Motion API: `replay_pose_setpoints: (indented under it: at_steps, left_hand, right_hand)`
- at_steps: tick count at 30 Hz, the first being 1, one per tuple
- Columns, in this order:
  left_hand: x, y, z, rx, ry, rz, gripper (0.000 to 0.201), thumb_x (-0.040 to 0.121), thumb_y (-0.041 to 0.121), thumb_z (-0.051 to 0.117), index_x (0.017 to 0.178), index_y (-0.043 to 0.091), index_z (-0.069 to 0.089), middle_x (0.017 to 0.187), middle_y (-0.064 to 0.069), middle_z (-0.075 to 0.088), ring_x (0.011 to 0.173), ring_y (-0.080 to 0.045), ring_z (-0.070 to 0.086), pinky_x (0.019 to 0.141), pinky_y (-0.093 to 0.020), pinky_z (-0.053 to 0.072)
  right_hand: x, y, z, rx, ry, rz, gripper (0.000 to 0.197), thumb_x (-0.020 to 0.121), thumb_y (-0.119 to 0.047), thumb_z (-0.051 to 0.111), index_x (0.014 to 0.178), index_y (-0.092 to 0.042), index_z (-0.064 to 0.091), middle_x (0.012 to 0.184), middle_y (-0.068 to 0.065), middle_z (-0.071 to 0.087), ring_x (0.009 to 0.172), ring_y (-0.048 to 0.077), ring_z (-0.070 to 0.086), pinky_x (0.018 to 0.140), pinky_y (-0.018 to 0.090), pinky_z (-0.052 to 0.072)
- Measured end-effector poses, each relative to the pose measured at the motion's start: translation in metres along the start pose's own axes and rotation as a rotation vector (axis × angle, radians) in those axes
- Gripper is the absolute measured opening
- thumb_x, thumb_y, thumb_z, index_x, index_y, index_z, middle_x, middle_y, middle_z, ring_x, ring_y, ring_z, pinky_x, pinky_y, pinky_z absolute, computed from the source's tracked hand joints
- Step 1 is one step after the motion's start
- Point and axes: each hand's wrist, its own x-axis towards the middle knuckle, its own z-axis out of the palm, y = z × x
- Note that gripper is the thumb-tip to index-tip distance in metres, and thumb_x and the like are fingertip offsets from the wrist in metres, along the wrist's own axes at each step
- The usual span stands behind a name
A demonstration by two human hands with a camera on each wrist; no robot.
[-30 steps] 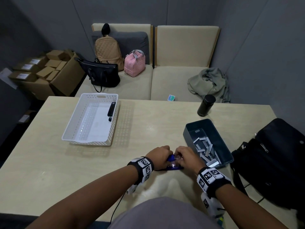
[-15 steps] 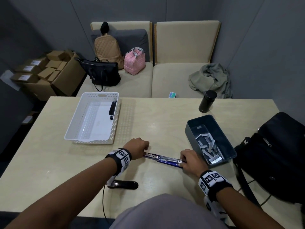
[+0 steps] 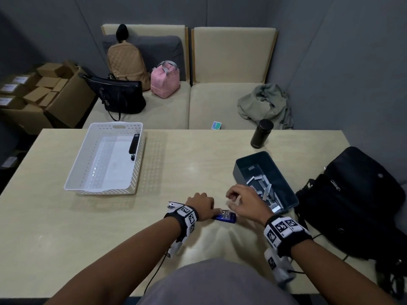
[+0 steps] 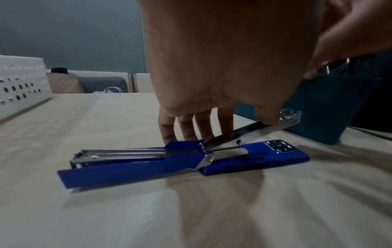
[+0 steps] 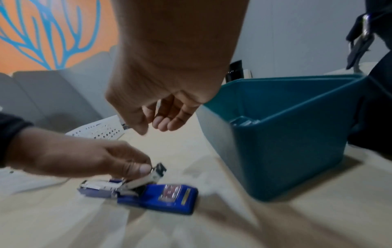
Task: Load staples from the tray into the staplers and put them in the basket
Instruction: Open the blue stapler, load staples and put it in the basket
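A blue stapler (image 3: 224, 217) lies opened out flat on the table near its front edge, its metal magazine (image 4: 250, 132) raised at a slant. My left hand (image 3: 201, 205) covers its middle and pinches the magazine between thumb and fingers (image 5: 135, 167). My right hand (image 3: 240, 201) hovers just above the stapler's right end, beside the tray, fingers loosely curled and empty (image 5: 157, 124). The dark blue tray (image 3: 237, 170) holds several staple strips (image 3: 264, 188). A white perforated basket (image 3: 80, 159) at the back left holds one black stapler (image 3: 134, 143).
A black bottle (image 3: 261, 134) stands behind the tray. A black bag (image 3: 356, 201) fills the table's right side, close to the tray. A thin cable (image 3: 154, 276) hangs from my left wrist over the front edge.
The stapler went from held shut between both hands to spread open. My right hand has since let go and lifted beside the tray; my left hand slid right onto the stapler's middle.
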Motion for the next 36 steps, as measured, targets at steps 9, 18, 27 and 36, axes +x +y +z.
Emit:
replay_pose_setpoints:
  at_steps: [9,18,27,36]
  left_hand:
    - [0.008,-0.024,-0.003,-0.172,-0.084,0.1,0.043,0.089,0.056,0.055,0.094,0.015,0.065,0.096,-0.009,0.064,0.09,-0.026,0.061,0.076,-0.035,0.048]
    - [-0.005,-0.03,0.002,-0.207,0.006,0.101,0.029,0.089,0.042,0.061,0.101,0.016,0.065,0.106,-0.007,0.058,0.096,-0.023,0.057,0.085,-0.036,0.048]
    - [-0.002,-0.027,-0.002,-0.212,-0.041,0.063,0.032,0.087,0.044,0.064,0.103,0.017,0.063,0.111,-0.008,0.056,0.1,-0.024,0.054,0.085,-0.034,0.045]
    - [0.003,-0.022,-0.01,-0.209,-0.117,0.027,0.038,0.081,0.052,0.064,0.101,0.02,0.065,0.11,-0.009,0.06,0.099,-0.026,0.057,0.084,-0.035,0.048]
  right_hand:
    - [0.025,0.05,-0.058,0.01,0.213,0.368,0.018,0.08,0.0,0.058,0.09,-0.012,0.066,0.088,0.008,0.069,0.08,0.024,0.065,0.07,0.028,0.053]
    - [0.037,0.061,-0.034,-0.593,-0.137,0.281,0.017,0.085,-0.003,0.054,0.098,-0.009,0.061,0.116,0.017,0.062,0.107,0.033,0.061,0.084,0.04,0.052]
    - [0.033,0.06,-0.036,-0.642,-0.115,0.25,0.02,0.086,-0.001,0.052,0.1,-0.008,0.065,0.096,0.011,0.067,0.095,0.032,0.068,0.078,0.037,0.054]
    - [0.043,0.02,-0.067,0.157,0.277,0.2,0.036,0.093,0.003,0.039,0.118,-0.016,0.058,0.084,0.002,0.063,0.073,0.014,0.059,0.063,0.022,0.048]
